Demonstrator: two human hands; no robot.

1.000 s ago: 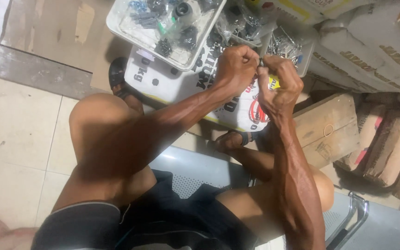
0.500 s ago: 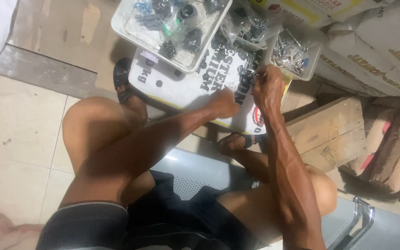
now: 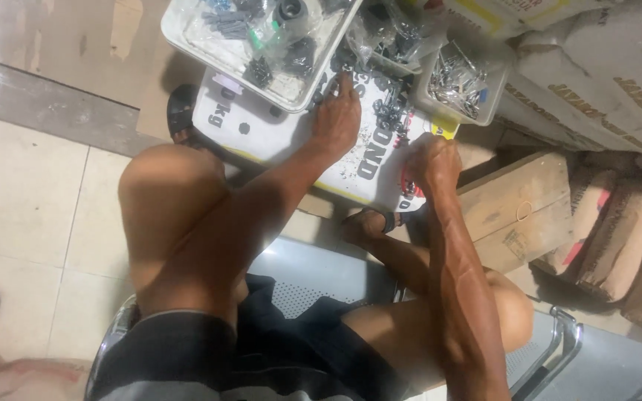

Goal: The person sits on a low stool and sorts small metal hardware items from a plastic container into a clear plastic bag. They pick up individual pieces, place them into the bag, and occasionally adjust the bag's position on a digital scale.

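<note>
White sack (image 3: pixel 276 130) lies flat before the knees, small dark screws (image 3: pixel 389 115) strewn on it; left hand (image 3: pixel 338 119) rests palm down, fingers together, just left of the screws and nearer them; right hand (image 3: pixel 432 163) curls shut below them, contents hidden; clear tray (image 3: pixel 187 33) beyond.

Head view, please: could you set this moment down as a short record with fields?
left hand: flat, fingers spread, on the white sack
right hand: curled at the sack's right edge; whether it holds anything cannot be told
small dark parts: loose on the sack between the hands
clear tray: above the left hand, holding dark fittings
small tub: above the right hand, holding shiny metal pieces
wooden crate: right of the right hand
</note>
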